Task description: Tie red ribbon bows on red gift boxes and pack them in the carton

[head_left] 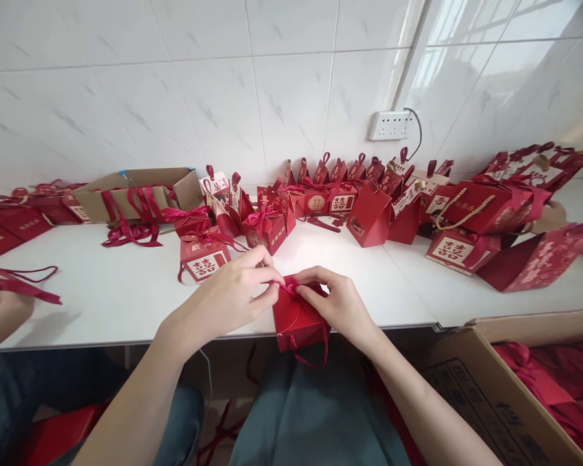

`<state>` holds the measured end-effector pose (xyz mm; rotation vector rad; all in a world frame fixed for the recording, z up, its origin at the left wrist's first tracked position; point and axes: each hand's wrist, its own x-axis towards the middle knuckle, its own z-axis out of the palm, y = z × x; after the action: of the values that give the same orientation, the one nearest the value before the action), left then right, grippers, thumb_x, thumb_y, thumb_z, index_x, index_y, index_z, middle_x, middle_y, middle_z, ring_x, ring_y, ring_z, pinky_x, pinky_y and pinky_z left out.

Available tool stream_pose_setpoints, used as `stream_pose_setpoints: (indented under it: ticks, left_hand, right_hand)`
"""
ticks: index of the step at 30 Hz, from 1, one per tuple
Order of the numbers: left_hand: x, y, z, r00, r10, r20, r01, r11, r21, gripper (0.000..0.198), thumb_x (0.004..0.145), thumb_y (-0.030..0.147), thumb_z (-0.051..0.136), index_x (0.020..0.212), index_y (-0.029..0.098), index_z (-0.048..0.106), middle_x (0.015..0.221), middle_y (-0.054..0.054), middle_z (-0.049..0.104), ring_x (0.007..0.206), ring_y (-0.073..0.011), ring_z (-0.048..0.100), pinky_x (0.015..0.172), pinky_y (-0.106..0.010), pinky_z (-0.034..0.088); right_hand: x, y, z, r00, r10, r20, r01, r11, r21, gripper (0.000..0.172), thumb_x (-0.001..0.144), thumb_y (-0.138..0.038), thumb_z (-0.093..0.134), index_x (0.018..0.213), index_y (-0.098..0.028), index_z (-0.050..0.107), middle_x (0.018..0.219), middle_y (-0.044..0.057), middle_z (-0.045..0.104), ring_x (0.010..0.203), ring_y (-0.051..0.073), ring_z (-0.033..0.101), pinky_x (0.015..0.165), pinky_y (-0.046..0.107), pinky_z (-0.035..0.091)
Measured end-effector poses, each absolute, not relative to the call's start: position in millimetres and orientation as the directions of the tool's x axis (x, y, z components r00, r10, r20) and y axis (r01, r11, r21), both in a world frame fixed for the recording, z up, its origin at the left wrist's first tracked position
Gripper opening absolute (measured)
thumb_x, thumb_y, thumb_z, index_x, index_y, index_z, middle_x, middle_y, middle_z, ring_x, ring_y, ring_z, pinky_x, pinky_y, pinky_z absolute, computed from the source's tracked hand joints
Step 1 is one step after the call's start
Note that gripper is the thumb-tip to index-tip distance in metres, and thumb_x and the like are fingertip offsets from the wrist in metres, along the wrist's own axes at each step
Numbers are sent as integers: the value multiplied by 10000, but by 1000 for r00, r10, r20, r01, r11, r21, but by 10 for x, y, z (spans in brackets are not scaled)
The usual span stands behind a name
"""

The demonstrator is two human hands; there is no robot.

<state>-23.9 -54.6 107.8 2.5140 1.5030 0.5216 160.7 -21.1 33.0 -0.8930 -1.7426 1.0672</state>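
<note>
A red gift box (301, 317) with a twisted cord handle rests at the table's front edge, between my hands. Across its top runs a dark pink ribbon (290, 285), gathered in what looks like a bow or knot. My left hand (243, 285) pinches the ribbon at its left side. On the other side, my right hand (333, 301) has thumb and forefinger closed on the ribbon close to the knot. Just beyond my left hand stands a red box with a white double-happiness label (205, 262) and a ribbon on top.
Red gift boxes (369, 213) line the wall side of the white table (111, 291). An open cardboard box (182, 188) has ribbons over its edge. At right sits a carton (466, 382) of red boxes. Another person's hand (4, 317) holds a ribboned item at left.
</note>
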Motion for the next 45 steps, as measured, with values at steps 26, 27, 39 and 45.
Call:
stream_pose_setpoints:
  ticks: [26,27,39,45]
  left_hand:
    - [-174,-102,785,375,925,64,618,-301,727,204,863,339,487,820,175,600,794,2,630,726,-146,564,651,-235,407]
    - [-183,-101,727,350,934,76,611,-289,737,190,859,346,498,830,179,583,807,2,625,741,-148,567,666,-241,415]
    - [-184,-359,398,305,862,404,582,-505,638,106,873,220,501,812,194,583,864,-37,582,862,-170,555,789,-294,459]
    - [-121,-457,422,284,870,404,640,-486,595,111,849,180,485,781,177,573,970,-60,575,960,-189,553,870,-321,452]
  right_hand:
    - [1567,-231,271,-314,904,291,-25,299,-954,235,765,-191,606,955,-230,473,736,-44,689,732,147,653,755,287,472]
    - [1565,-232,265,-304,908,289,-43,290,-956,237,765,-195,609,955,-229,472,734,-44,690,726,145,653,747,282,473]
    - [1532,-271,250,-169,923,345,7,351,-936,147,726,-196,616,846,-207,531,769,0,656,774,149,643,739,274,501]
    - [1529,-271,259,-150,921,360,36,369,-929,112,732,-201,610,825,-200,547,764,-3,642,743,138,628,717,264,509]
